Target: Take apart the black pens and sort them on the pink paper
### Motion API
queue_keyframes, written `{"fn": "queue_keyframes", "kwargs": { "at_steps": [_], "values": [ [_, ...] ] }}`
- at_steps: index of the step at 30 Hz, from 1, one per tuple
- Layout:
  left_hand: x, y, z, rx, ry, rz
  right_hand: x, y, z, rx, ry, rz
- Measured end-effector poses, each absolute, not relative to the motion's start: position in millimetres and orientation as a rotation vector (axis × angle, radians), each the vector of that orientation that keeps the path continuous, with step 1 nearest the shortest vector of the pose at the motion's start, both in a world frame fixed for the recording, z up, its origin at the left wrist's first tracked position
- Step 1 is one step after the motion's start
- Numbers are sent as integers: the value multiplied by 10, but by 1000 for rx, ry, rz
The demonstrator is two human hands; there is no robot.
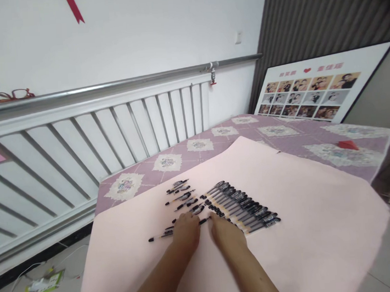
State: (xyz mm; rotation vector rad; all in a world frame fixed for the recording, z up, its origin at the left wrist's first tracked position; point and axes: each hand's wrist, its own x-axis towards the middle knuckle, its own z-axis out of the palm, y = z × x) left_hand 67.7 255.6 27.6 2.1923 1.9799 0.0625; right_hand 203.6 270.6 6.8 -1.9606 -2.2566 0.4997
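Observation:
My left hand (186, 231) is closed round a black-and-clear gel pen (204, 220); its dark front end sticks out toward the right. At that end the fingertips of my right hand (228, 233) are pinched together; what lies inside the pinch is largely hidden. Right of the hands, a slanting row of several gel pens (242, 203) lies side by side on pink paper (310, 231). Several loose pens (182, 196) are scattered beyond and left of my left hand, and one pen with a black end (151, 240) lies partly under it.
Beneath the paper is a table with a purple patterned cloth (210, 133). Behind it are a white radiator (129, 128) and a metal pipe (116, 86) with eyeglasses (13, 94) on top. A photo board (312, 87) leans at the back right, near a red item (348, 145).

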Motion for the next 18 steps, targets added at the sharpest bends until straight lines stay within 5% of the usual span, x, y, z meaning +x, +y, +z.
{"fn": "queue_keyframes", "kwargs": {
  "at_steps": [18],
  "values": [
    [657, 2176, 353, 2122, 1979, 147, 2072, 2526, 201, -1665, -2409, 454]
  ]
}}
